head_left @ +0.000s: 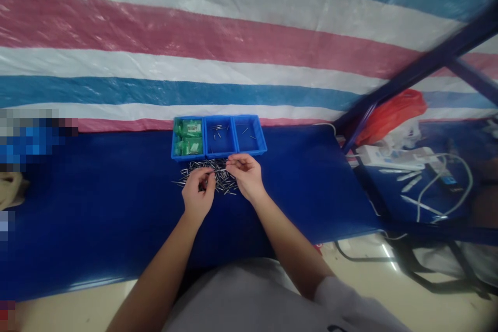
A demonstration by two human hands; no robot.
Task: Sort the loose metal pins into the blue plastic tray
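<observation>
A heap of small, thin metal pins (223, 182), silvery and dark, lies loose on the blue tabletop. Over its left side my left hand (197, 194) is closed in a pinch, a slim metal pin (219, 170) at its fingertips. My right hand (246, 175) pinches above the heap's right side, its fingertips at the other end of that pin. Just behind the hands stand three joined blue bins. Green plastic packets (190, 137) fill the left bin (173, 140). A few pins lie in the middle bin (220, 149) and the right bin (249, 128).
The blue table (116, 207) runs up to a striped plastic sheet (233, 46). To the right are a dark metal frame (408, 70), a red plastic bag (397, 114), a white power strip (389, 158) and loose cables. A beige object (11, 189) sits at the left edge.
</observation>
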